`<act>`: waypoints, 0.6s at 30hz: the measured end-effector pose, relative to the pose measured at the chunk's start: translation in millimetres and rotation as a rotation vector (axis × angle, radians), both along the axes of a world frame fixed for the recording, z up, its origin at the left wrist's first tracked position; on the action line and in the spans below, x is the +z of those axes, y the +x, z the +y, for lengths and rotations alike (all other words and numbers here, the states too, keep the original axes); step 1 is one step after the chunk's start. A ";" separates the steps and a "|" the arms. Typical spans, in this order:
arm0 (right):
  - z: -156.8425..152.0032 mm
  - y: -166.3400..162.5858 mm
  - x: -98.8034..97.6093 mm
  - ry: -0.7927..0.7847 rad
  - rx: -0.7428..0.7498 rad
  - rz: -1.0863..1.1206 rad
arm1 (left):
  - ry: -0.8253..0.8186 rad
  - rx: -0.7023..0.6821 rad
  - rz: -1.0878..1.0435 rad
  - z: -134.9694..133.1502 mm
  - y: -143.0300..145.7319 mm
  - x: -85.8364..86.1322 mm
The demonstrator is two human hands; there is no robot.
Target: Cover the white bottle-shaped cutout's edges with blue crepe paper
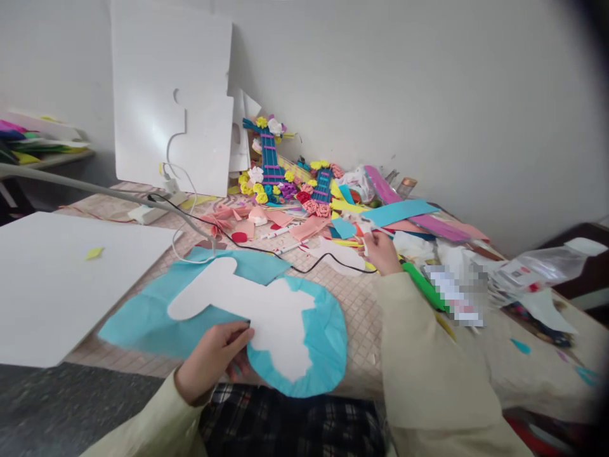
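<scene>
A white guitar-shaped board cutout (pixel 280 317) lies over the near table edge, its rounded end partly wrapped in blue crepe paper (pixel 328 336). More of this blue paper spreads flat under the narrow end. My left hand (pixel 216 355) pinches the cutout's lower left edge, thumb on top and the other fingers partly hidden beneath. Beyond the cutout, to the right, my right hand (pixel 382 252) closes around what looks like a white glue gun (pixel 366 223), mostly covered by the fingers. A black cord (pixel 328 256) runs across the table to this hand.
Small paper-flower-decorated guitars (pixel 270 155) stand against the wall among paper scraps and markers. A large white board (pixel 171 95) leans behind a power strip (pixel 150 211). Another white board (pixel 71 279) lies left. A green roll (pixel 425 287) and plastic bags (pixel 537 270) lie right.
</scene>
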State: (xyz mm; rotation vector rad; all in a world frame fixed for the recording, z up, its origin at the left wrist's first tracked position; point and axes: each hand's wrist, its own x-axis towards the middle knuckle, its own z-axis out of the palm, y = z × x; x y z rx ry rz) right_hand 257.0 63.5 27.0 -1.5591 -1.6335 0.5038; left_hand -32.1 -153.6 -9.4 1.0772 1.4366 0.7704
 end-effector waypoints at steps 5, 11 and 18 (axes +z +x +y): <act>-19.3 -3.3 12.3 -0.048 0.202 0.445 | 0.078 -0.125 0.230 2.0 0.7 6.1; -29.3 -27.2 0.1 -0.199 0.325 0.975 | 0.275 -0.309 0.707 13.4 2.7 42.6; -33.6 -38.5 -33.5 -0.113 0.299 0.983 | 0.745 -0.276 0.905 89.2 18.6 23.6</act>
